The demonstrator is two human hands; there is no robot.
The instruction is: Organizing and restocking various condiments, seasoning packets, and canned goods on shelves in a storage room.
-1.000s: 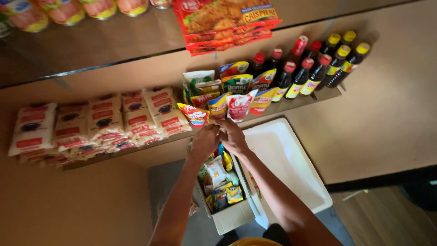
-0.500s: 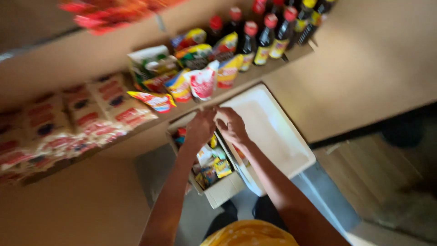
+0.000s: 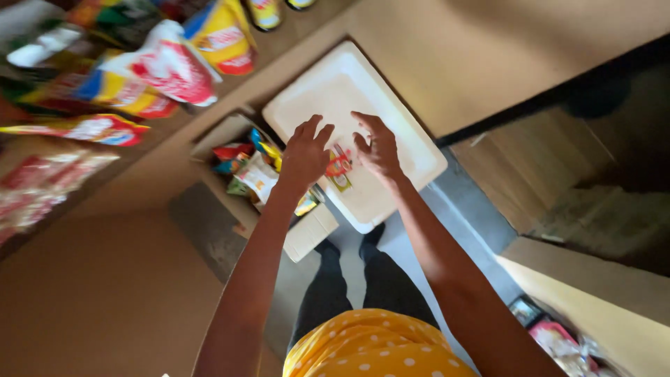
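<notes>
A small red-and-yellow printed sachet [image 3: 340, 169] is seen between the left hand [image 3: 305, 155] and right hand [image 3: 377, 148], over the white foam box lid [image 3: 412, 150]; both hands are spread open, the sachet's long axis running toward the body, neither hand clearly nearer

Two hands show: one left hand [image 3: 305, 155] and one right hand [image 3: 377, 148], with one small red-and-yellow packet [image 3: 339, 169] between them, at 12 o'clock from the person's yellow top. One white lid [image 3: 328, 91] lies there, and one open cardboard box [image 3: 312, 236] at its 8 o'clock holds several packets, too jumbled to count. At 10 o'clock one shelf [image 3: 293, 42] carries about five blurred pouches.
</notes>
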